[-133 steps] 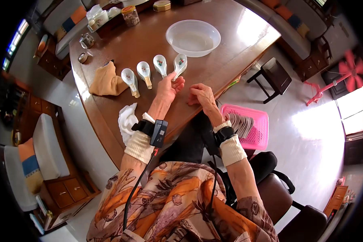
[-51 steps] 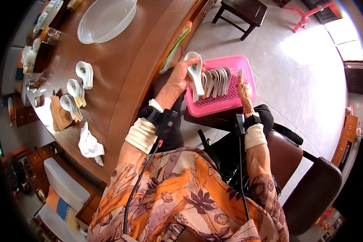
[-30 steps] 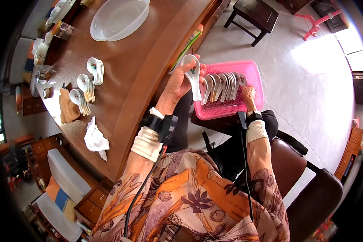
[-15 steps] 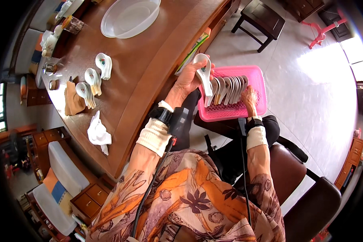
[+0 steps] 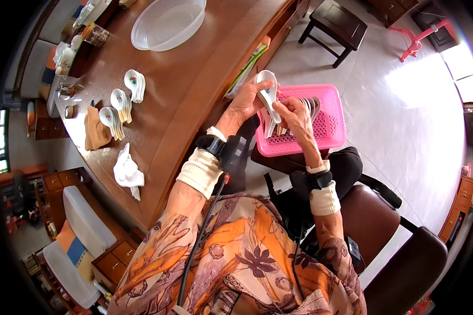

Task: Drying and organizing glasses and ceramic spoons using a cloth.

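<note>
My left hand (image 5: 247,100) is closed around a white ceramic soup spoon (image 5: 266,81) with a small coloured print in its bowl, the handle slanting down to the right. My right hand (image 5: 295,119) is curled, thumb and fingertips meeting at the spoon's handle. Both hands are over the left part of a pink perforated plastic basket (image 5: 331,105). Inside the basket stands a row of similar soup spoons (image 5: 314,106), partly hidden behind my right hand. Whether a second spoon is nested in the one I hold cannot be seen.
On the brown wooden table (image 5: 178,100) lie three stacks of white spoons (image 5: 122,102), a brown cloth (image 5: 95,128), a crumpled white tissue (image 5: 128,170) and a clear plastic tub (image 5: 168,23). A dark stool (image 5: 336,26) stands on the tiled floor; a brown chair (image 5: 378,226) is beside me.
My right hand has moved left and up from the basket's right side to the spoon's handle, now covering part of the spoon row. My left hand has stayed nearly in place.
</note>
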`<state>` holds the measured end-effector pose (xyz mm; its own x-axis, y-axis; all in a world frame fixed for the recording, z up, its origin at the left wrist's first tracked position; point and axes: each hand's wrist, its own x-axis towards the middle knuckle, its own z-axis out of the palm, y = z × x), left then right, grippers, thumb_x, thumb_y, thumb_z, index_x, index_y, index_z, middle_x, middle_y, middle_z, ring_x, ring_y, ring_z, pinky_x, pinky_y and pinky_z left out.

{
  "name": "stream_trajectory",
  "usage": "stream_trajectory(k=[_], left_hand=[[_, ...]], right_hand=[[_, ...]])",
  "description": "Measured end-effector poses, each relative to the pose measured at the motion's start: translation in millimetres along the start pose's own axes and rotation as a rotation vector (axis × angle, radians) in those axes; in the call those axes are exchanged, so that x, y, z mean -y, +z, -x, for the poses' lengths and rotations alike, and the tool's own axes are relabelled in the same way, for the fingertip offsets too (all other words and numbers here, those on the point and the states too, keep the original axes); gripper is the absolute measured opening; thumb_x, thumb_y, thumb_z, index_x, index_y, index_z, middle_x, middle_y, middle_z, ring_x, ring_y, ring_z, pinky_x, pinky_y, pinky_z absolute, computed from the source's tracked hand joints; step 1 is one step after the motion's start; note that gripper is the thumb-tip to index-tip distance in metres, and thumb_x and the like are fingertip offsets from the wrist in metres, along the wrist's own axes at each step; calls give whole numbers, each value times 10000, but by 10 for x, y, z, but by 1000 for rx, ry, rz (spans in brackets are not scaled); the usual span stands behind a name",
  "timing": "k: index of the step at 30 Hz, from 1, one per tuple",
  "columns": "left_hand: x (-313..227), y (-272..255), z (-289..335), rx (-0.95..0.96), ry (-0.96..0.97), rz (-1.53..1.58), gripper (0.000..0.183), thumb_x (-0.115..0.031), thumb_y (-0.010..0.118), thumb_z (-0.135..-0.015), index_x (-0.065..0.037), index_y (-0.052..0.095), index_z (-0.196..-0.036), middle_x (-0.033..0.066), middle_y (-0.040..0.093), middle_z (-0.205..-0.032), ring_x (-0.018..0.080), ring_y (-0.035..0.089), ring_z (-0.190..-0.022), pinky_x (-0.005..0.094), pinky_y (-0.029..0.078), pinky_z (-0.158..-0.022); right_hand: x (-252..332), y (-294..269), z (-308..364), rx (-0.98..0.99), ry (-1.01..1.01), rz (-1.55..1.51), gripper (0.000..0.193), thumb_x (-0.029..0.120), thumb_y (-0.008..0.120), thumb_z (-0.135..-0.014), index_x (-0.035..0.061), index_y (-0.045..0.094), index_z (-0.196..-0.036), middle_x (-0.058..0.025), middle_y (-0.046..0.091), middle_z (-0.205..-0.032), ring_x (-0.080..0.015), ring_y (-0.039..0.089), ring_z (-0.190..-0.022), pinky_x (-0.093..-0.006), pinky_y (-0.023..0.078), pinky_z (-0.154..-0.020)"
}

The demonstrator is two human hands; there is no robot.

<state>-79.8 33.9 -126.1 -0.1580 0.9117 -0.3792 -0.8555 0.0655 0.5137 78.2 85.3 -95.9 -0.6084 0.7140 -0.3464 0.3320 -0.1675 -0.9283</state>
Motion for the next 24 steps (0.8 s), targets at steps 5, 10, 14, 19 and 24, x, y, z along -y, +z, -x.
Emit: stream_trajectory(k=[5, 10, 14, 19, 24], left_hand=[[14, 24, 11, -17, -13, -78, 378, -101, 644, -820, -39, 498, -1163, 148, 594, -989, 249, 591, -919, 382, 488, -865], [25, -20, 7, 0, 28, -80, 411, -63, 679, -784, -33, 512, -1157, 123, 596, -996, 223, 592, -936, 355, 485, -880], [28, -30, -6, 44, 20, -52, 413, -47, 688, -772, -36, 520, -1149, 103, 597, -995, 211, 591, -935, 341, 483, -883], [35, -5, -8, 66, -16, -110, 421, -37, 683, -775, -45, 512, -1160, 81, 596, -1008, 188, 586, -954, 338, 486, -885], [8, 16, 45, 52, -39, -151, 427, -36, 672, -785, -51, 498, -1175, 88, 600, -1008, 193, 590, -956, 348, 497, -873]], right_hand=[[39, 21, 5, 15, -55, 94, 350, 293, 673, -751, -46, 622, -818, -50, 553, -558, -84, 514, -485, -235, 396, -433], [71, 8, 0, 88, -13, 122, 373, 312, 636, -765, -58, 621, -817, -83, 563, -561, -140, 562, -497, -282, 420, -458], [93, -4, 19, 47, -135, 259, 339, 276, 626, -744, -53, 613, -822, -108, 568, -577, -163, 565, -506, -300, 416, -471], [187, -106, 44, 128, 11, 207, 306, 237, 632, -723, -53, 606, -816, -99, 551, -559, -165, 547, -449, -294, 416, -425], [115, -192, 31, 124, 36, 163, 301, 221, 643, -730, -69, 608, -803, -77, 542, -540, -135, 519, -403, -270, 400, -387]])
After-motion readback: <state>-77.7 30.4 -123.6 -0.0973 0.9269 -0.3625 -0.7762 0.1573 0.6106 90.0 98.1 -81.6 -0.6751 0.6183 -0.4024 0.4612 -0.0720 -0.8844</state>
